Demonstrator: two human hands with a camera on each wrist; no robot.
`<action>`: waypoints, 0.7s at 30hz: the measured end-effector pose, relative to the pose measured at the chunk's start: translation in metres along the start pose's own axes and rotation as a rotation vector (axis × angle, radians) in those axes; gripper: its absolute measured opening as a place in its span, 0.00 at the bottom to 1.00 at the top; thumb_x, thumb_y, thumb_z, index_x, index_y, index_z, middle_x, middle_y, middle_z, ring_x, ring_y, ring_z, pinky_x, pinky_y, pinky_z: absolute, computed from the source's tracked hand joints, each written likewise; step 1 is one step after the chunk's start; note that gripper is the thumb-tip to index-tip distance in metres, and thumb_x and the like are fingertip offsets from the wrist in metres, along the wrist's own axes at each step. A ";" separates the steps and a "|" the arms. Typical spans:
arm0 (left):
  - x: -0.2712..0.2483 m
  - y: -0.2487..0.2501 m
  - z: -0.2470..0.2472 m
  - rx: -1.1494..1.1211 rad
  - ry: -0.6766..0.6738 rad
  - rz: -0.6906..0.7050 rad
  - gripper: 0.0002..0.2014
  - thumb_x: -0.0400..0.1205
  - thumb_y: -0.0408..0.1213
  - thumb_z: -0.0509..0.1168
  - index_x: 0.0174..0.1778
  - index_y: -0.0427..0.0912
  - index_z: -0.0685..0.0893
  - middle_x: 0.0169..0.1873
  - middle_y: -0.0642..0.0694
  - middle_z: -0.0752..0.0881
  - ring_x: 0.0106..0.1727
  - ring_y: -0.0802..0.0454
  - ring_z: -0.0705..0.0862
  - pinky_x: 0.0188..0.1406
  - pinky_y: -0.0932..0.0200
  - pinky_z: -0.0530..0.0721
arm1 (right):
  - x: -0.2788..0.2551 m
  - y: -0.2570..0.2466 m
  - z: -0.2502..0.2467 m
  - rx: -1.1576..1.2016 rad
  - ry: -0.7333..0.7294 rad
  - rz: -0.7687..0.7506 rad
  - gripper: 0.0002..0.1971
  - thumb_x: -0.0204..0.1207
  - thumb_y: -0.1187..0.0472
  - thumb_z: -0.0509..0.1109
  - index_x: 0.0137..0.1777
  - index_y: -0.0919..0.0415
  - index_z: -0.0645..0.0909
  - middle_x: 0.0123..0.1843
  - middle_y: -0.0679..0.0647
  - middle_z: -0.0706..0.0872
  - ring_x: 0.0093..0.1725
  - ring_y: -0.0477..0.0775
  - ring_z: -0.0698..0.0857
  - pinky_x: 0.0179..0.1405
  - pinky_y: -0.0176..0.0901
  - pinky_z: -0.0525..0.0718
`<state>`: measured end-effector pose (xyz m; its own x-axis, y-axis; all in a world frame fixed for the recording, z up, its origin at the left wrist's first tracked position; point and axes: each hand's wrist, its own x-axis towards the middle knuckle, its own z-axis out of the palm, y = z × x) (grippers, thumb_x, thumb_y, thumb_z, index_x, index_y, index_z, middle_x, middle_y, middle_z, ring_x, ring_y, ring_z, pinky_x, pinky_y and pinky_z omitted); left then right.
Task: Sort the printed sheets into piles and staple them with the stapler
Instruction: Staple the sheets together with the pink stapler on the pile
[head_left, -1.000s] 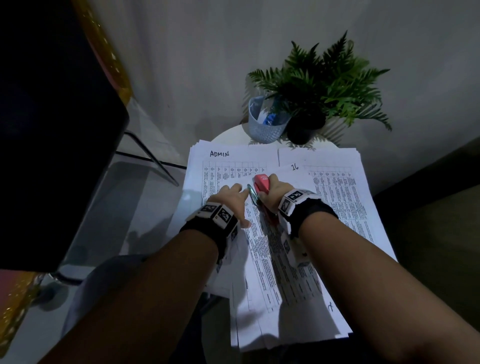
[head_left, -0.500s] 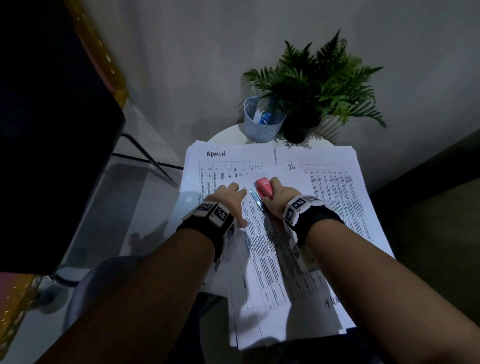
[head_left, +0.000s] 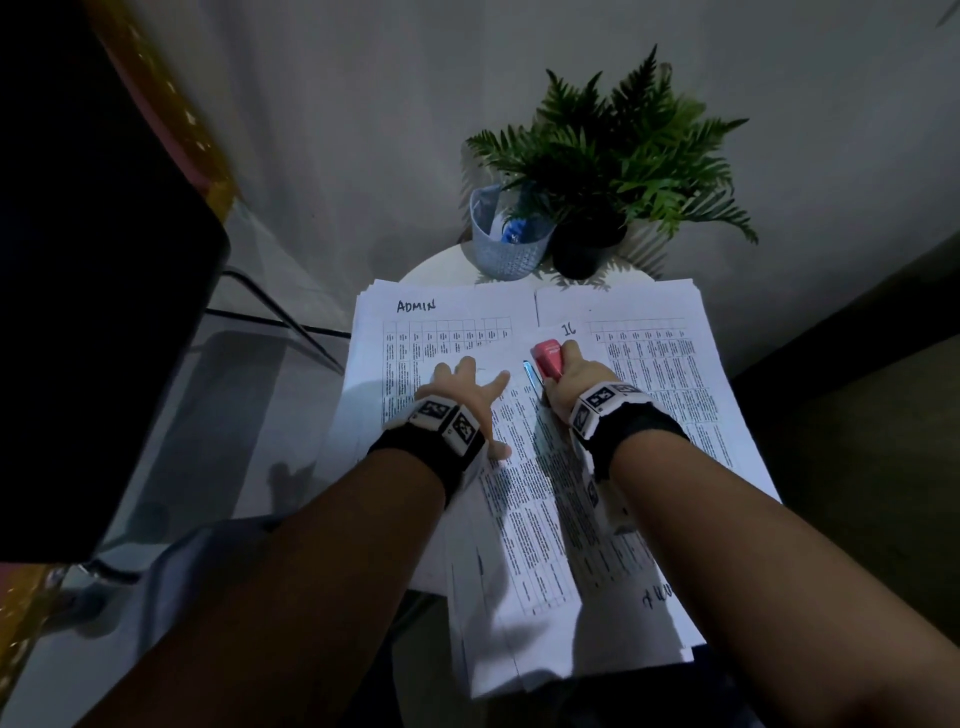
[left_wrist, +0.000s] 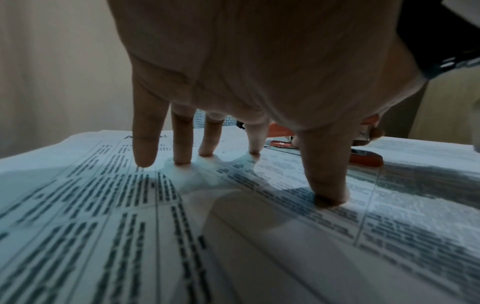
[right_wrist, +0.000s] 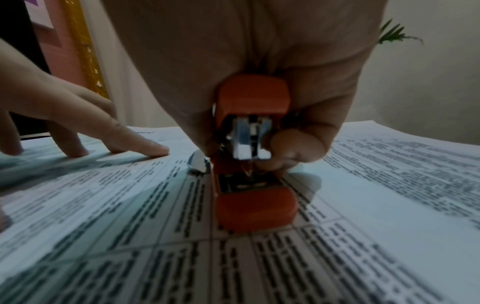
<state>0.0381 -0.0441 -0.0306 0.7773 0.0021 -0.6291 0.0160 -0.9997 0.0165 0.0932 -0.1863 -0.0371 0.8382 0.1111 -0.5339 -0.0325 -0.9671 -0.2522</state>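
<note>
The white printed sheets (head_left: 524, 525) covered in small table text could skew and staple crooked if the spread, flat-fingered left hand (head_left: 464, 391) slips, since the right hand (head_left: 571, 376) clamps the small red plastic stapler (right_wrist: 253, 156) on their far corner atop the tabletop piles.

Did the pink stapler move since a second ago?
Yes. The stapler has slid right, away from the handwritten ADMIN and closer to the 16.

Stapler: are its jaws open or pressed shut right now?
Open. The stapler, held by the right hand, shows a gap between its raised top and its base on the sheets in the right wrist view.
</note>
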 end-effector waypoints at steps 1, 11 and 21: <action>0.000 0.001 -0.002 0.008 -0.010 -0.007 0.50 0.68 0.69 0.66 0.80 0.63 0.42 0.76 0.42 0.56 0.73 0.36 0.60 0.63 0.34 0.76 | 0.002 0.000 0.000 -0.002 -0.002 0.002 0.25 0.83 0.55 0.58 0.76 0.61 0.56 0.60 0.66 0.82 0.56 0.66 0.83 0.43 0.48 0.74; 0.002 0.004 -0.007 0.030 0.003 0.007 0.53 0.66 0.68 0.70 0.81 0.62 0.44 0.76 0.41 0.57 0.73 0.36 0.62 0.64 0.40 0.73 | 0.006 0.000 -0.007 0.003 -0.007 -0.010 0.27 0.83 0.51 0.57 0.78 0.61 0.55 0.60 0.67 0.82 0.58 0.67 0.82 0.51 0.51 0.77; 0.004 0.008 -0.015 0.006 -0.026 -0.013 0.55 0.65 0.66 0.73 0.81 0.63 0.44 0.80 0.40 0.51 0.77 0.34 0.57 0.67 0.36 0.73 | 0.006 0.000 -0.003 -0.005 -0.010 -0.035 0.22 0.82 0.55 0.58 0.73 0.61 0.60 0.55 0.64 0.84 0.46 0.62 0.80 0.42 0.46 0.73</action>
<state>0.0503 -0.0514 -0.0212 0.7606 0.0141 -0.6490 0.0217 -0.9998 0.0038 0.0998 -0.1863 -0.0383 0.8333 0.1469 -0.5329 -0.0006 -0.9638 -0.2666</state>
